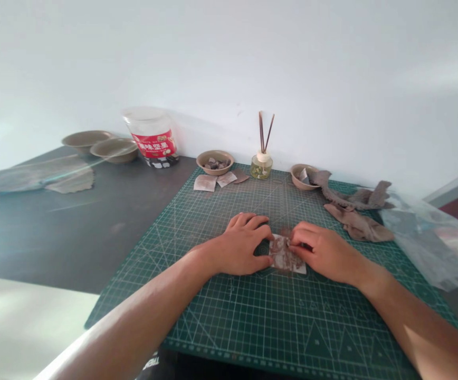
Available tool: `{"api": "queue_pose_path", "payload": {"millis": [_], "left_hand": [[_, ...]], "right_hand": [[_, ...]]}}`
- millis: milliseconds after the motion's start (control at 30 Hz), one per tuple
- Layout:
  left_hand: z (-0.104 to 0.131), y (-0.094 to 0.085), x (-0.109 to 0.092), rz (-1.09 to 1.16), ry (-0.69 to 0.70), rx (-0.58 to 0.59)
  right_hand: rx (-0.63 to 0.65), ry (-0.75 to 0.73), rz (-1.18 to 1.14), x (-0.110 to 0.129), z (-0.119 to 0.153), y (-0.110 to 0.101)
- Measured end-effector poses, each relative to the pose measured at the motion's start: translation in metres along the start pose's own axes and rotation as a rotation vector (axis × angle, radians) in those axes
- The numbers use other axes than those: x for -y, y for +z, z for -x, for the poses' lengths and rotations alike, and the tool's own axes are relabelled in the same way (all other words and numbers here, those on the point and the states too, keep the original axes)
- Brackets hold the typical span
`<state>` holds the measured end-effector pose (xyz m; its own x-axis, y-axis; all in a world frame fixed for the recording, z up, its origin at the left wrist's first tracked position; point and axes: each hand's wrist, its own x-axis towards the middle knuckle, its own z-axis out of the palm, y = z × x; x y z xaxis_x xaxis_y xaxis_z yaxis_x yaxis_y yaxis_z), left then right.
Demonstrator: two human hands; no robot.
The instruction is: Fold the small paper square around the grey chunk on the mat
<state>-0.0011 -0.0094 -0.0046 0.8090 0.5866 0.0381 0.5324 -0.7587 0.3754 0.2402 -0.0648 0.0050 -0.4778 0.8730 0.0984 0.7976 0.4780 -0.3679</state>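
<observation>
A small, flat whitish square (pixel 285 259), streaked with brown, lies on the green cutting mat (pixel 232 316) between the two hands. The left hand (pixel 245 245) has its fingers spread, thumb and forefinger well apart at the square's left edge, apparently to keep it from sliding; it does not close around anything. The right hand (pixel 326 252) is drawn together, fingertips bunched low over the square's right part; whether something small is pinched there, I cannot tell, as the fingers hide it. Brown smudging marks the mat beside the square, so the mat probably serves to protect the dark tabletop (pixel 55 227).

Toward the wall stand a shallow bowl of broken lumps (pixel 216 171), a reed diffuser (pixel 261 167) and a second bowl (pixel 301 184), with flat shards (pixel 204 183) in front of the first, likely set back to leave working room. A stretch of gridded mat separates them from the hands, and more runs toward its near edge. On the right, a crumpled greyish-brown cloth (pixel 365 226) and a clear plastic bag (pixel 427 243) limit sideways room for the right hand.
</observation>
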Motion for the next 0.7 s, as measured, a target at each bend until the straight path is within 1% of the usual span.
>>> {"api": "queue_pose_path", "payload": {"millis": [100,133,200,267,400,467,533,600,633,700], "left_hand": [[0.0001,-0.0004,-0.0002,-0.001,0.006,-0.001],[0.0000,-0.0003,-0.0002,-0.002,0.004,-0.003],[-0.0003,0.0000,-0.0001,-0.007,-0.004,-0.007],[-0.0005,0.0002,-0.0001,-0.009,-0.010,-0.005],[-0.0009,0.0003,0.0000,-0.006,-0.003,0.004],[-0.0011,0.0002,0.0005,-0.008,-0.007,0.005],[-0.0013,0.0002,0.0011,-0.010,-0.015,0.002],[-0.0012,0.0003,0.0014,-0.010,-0.011,-0.004],[-0.0011,0.0003,0.0014,-0.009,-0.008,-0.004],[-0.0007,0.0002,0.0013,-0.006,-0.004,0.001]], "right_hand": [[0.060,-0.079,-0.037,0.0042,0.0002,0.0018],[0.052,-0.075,-0.027,0.0044,0.0002,0.0017],[0.008,-0.019,0.016,0.0023,0.0010,-0.0006],[0.003,0.018,0.039,-0.0004,0.0028,-0.0039],[0.108,-0.077,-0.060,0.0027,0.0029,-0.0043],[0.085,-0.075,-0.093,0.0040,0.0001,-0.0020],[0.012,-0.011,-0.070,0.0017,-0.0022,-0.0008],[-0.034,0.042,-0.035,-0.0016,-0.0025,-0.0006],[-0.034,0.041,-0.028,-0.0023,-0.0020,-0.0005],[0.009,-0.014,-0.038,-0.0004,-0.0009,0.0006]]}}
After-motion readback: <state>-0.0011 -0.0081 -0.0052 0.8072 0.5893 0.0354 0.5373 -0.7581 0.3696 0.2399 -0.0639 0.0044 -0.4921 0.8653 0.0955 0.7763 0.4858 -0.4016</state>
